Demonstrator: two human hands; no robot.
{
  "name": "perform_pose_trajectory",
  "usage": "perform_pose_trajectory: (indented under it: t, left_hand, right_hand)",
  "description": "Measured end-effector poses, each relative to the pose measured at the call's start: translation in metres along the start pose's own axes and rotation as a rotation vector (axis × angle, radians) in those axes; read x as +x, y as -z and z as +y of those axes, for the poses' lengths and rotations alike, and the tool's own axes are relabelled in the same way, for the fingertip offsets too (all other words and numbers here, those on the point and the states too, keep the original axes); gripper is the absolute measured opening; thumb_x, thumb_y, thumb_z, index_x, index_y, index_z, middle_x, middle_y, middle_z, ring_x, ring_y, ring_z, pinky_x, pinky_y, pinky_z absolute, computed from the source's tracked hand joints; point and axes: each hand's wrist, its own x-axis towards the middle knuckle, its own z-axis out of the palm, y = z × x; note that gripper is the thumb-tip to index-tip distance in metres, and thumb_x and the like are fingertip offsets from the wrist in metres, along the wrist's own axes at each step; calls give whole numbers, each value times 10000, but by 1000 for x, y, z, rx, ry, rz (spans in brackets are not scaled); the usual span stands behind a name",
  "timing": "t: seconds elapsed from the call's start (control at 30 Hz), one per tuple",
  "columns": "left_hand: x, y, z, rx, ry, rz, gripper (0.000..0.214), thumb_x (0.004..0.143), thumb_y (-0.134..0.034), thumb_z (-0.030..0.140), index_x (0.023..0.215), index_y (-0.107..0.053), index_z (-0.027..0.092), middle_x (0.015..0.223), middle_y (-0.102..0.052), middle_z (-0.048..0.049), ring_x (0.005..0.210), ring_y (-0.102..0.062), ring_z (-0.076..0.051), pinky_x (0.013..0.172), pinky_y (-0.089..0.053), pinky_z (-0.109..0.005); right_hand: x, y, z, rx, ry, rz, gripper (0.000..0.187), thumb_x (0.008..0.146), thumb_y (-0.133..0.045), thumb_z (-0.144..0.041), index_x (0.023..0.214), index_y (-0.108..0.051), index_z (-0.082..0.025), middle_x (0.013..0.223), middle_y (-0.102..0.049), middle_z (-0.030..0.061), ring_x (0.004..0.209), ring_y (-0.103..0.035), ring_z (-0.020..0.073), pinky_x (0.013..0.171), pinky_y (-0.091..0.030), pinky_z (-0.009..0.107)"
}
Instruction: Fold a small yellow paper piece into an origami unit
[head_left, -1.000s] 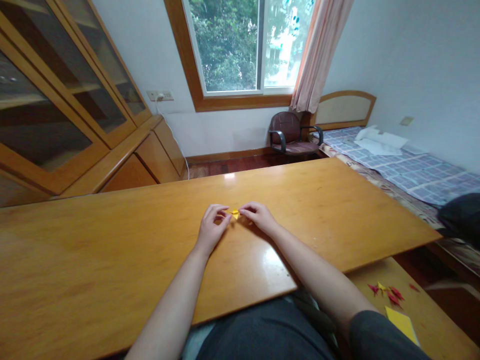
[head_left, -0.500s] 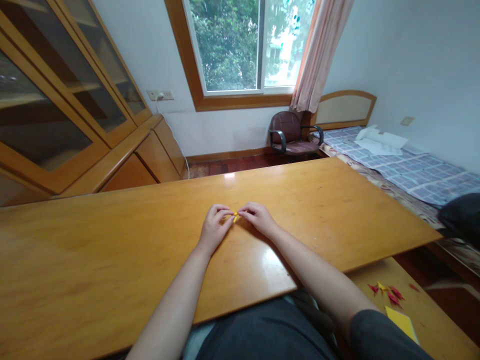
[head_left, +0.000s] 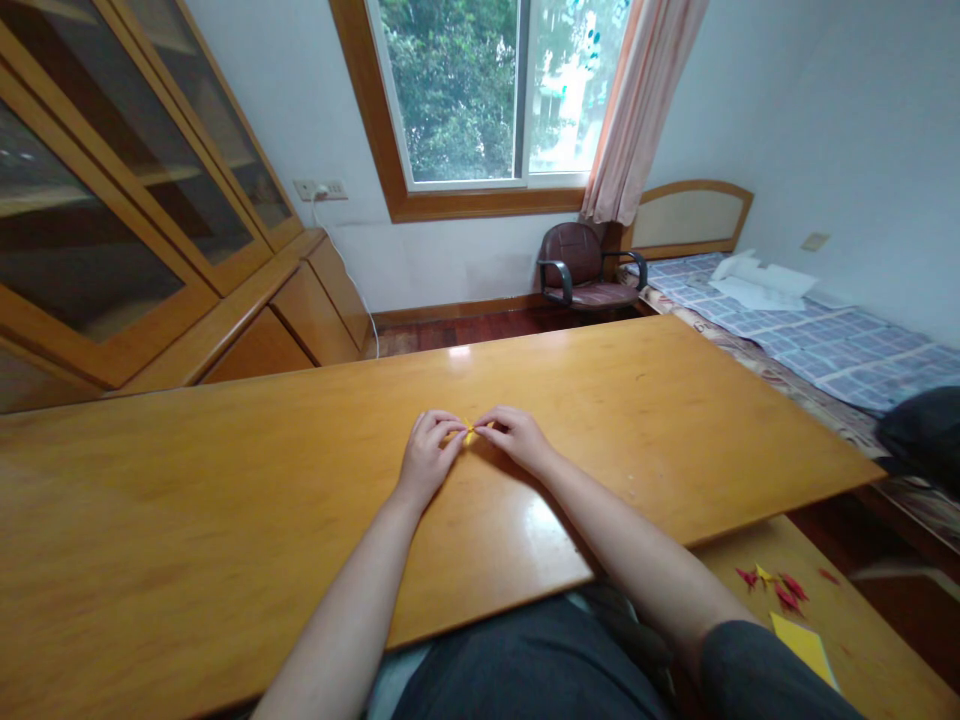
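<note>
A small yellow folded paper piece (head_left: 470, 433) is held just above the tabletop, between the fingertips of both hands. My left hand (head_left: 433, 446) pinches its left side with thumb and fingers closed. From the right, my right hand (head_left: 516, 436) grips the other side in a similar pinch. The fingertips cover part of the paper, so its full shape is hidden. Beneath the hands lies the wooden table (head_left: 262, 500).
On a lower wooden surface at the right lie several small red folded papers (head_left: 789, 596), a yellow one (head_left: 763, 573) and a stack of yellow paper (head_left: 804, 648). Beyond the table stand a brown armchair (head_left: 581, 265), a bed (head_left: 817, 340) and a glass-door cabinet (head_left: 142, 190).
Both hands stay in nearly the same place. The yellow paper piece has turned slightly between the fingertips, and the right fingers have shifted a little to the left.
</note>
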Motion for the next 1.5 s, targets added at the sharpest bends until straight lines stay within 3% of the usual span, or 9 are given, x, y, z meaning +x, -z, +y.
perform_pose_trajectory:
  t: [0.33,0.77,0.9,1.03,1.13,1.37,1.5]
  left_hand:
    - [0,1,4,85,-29,-60,101,927,-558,255,921,-649,212,941,-606,-49,928,-565,-208,848,-483,-370]
    - [-1,0,2,107,-39,-135,99,919,-558,246,904,-650,213,934,-612,-57,926,-559,-216,851,-485,-377]
    - [-1,-3,-1,-19,40,-114,81,908,-571,251,932,-635,208,922,-594,-50,885,-587,-190,809,-522,-342]
    - [-2,-5,-6,-198,215,-46,230,863,-627,281,1078,-608,203,974,-604,-43,786,-630,-145,728,-559,-293]
    - [-2,-4,-6,-239,293,-48,192,840,-652,318,986,-644,193,893,-657,-37,756,-650,-155,710,-555,-291]
    - [-1,0,-2,-217,329,-97,125,837,-647,322,850,-699,209,845,-728,-30,789,-674,-184,750,-540,-305]
    - [-1,1,0,-193,274,-95,129,847,-635,324,830,-701,215,822,-723,-26,765,-666,-180,736,-533,-302]
  right_hand:
    - [-2,-1,2,-90,106,-21,123,893,-630,-259,928,-721,-184,837,-695,42,733,-606,130,711,-473,237]
    - [-2,-1,-1,-188,21,-92,90,872,-640,-220,876,-729,-206,852,-704,43,778,-630,149,736,-475,249]
    - [-2,-1,-1,-177,-1,-76,97,870,-628,-220,863,-723,-201,837,-703,42,765,-621,146,735,-473,252]
    - [-1,0,0,-154,-25,-35,108,873,-622,-238,843,-714,-191,820,-700,39,741,-612,139,719,-468,245]
    - [-1,1,-1,-128,-12,-27,121,875,-617,-241,836,-712,-176,809,-698,41,726,-604,133,705,-461,240]
    - [-2,2,-2,-103,-35,0,114,864,-624,-246,826,-706,-178,800,-696,36,713,-598,131,687,-460,245]
    - [-1,2,-2,-88,-41,-5,112,858,-628,-243,816,-707,-175,786,-697,34,709,-602,132,688,-462,248]
